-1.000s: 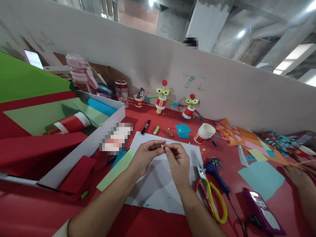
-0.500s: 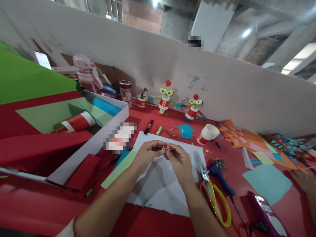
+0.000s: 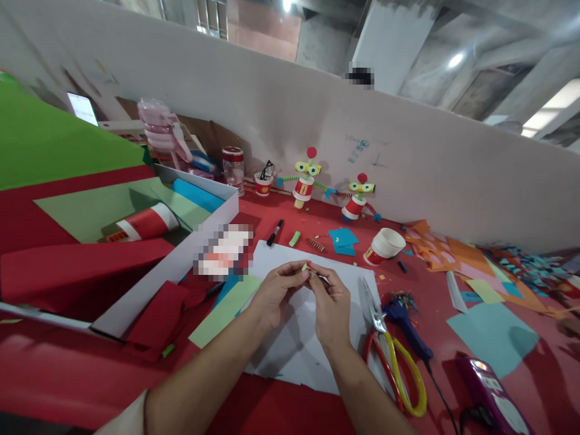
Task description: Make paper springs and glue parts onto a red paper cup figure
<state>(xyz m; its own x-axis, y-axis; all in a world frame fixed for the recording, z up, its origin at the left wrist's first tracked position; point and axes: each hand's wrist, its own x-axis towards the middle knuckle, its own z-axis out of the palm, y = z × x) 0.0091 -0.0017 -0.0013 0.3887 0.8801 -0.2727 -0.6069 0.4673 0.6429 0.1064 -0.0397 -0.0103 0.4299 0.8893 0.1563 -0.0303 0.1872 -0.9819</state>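
My left hand (image 3: pixel 275 294) and my right hand (image 3: pixel 332 304) meet above a white sheet (image 3: pixel 294 350) on the red table. Both pinch a small folded paper strip (image 3: pixel 306 267), light green and red, between thumbs and fingertips. The strip is tiny and mostly hidden by my fingers. A light green paper strip (image 3: pixel 222 311) lies under my left forearm's side.
Scissors with red and yellow handles (image 3: pixel 389 356) and a blue glue gun (image 3: pixel 405 323) lie right of the sheet, a purple case (image 3: pixel 492 393) beyond. Two paper-cup figures (image 3: pixel 303 181) (image 3: pixel 356 199) stand by the wall. A cup stack (image 3: pixel 383 246), black marker (image 3: pixel 274 232), paper springs (image 3: pixel 294 238) and a box of coloured paper (image 3: pixel 181 260) surround me.
The paper piece has turned in my fingers, now showing more light green than red. My hands stayed together over the sheet. The other person's hand at the right edge has withdrawn.
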